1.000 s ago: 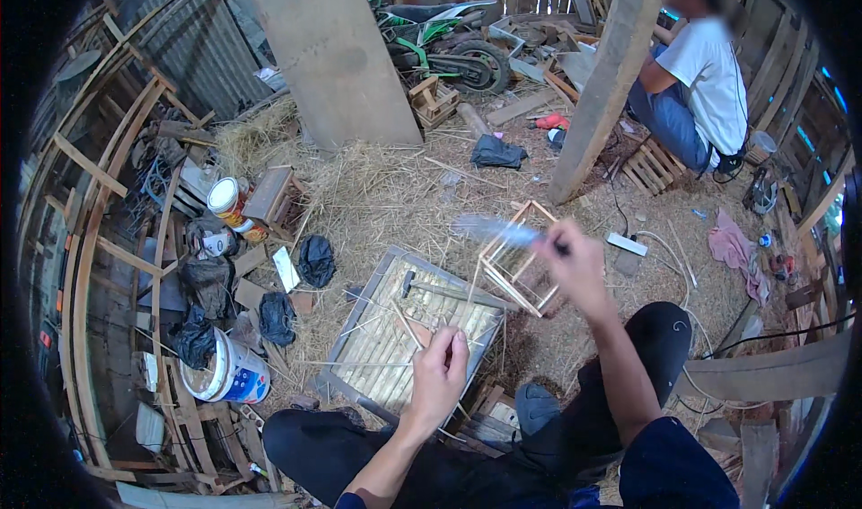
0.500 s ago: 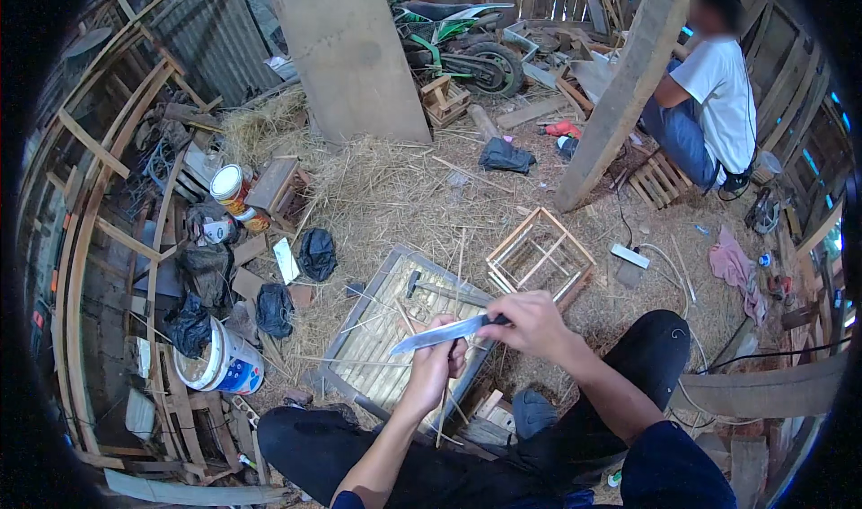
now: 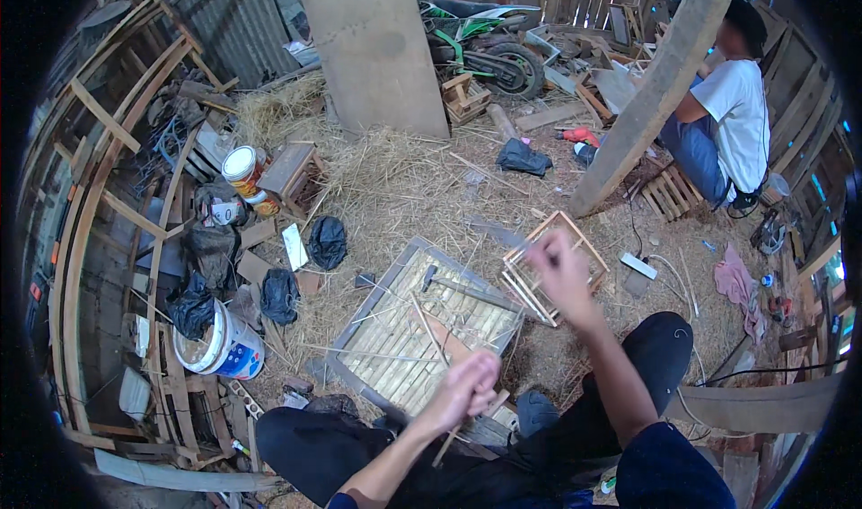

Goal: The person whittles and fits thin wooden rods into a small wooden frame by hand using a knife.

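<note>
My right hand (image 3: pixel 563 276), smeared by motion, is raised beyond my knees, closed round the handle of a knife (image 3: pixel 496 232). Its blade points left, apart from my other hand. Lower and to the left, my left hand (image 3: pixel 460 392) is closed round a thin wooden or bamboo strip (image 3: pixel 430 329), whose ends stick out above and below the fist. Under the hands lies a slatted panel with a grey border (image 3: pixel 361 313). A hammer (image 3: pixel 467 287) and several thin strips rest on it. Just behind my right hand stands a small open wooden frame (image 3: pixel 593 249).
A wooden post (image 3: pixel 651 96) rises at the right, with a seated person (image 3: pixel 736 114) behind it. A white bucket (image 3: pixel 235 347) and black plastic bags (image 3: pixel 328 242) lie left. A power strip (image 3: pixel 639 266) with a cord is on the straw-strewn floor. A motorbike (image 3: pixel 489 51) stands at the back.
The knife has left the strip at my left hand and swung up and away to the right. My left hand has moved slightly down and right, still gripping the strip. The view has shifted slightly.
</note>
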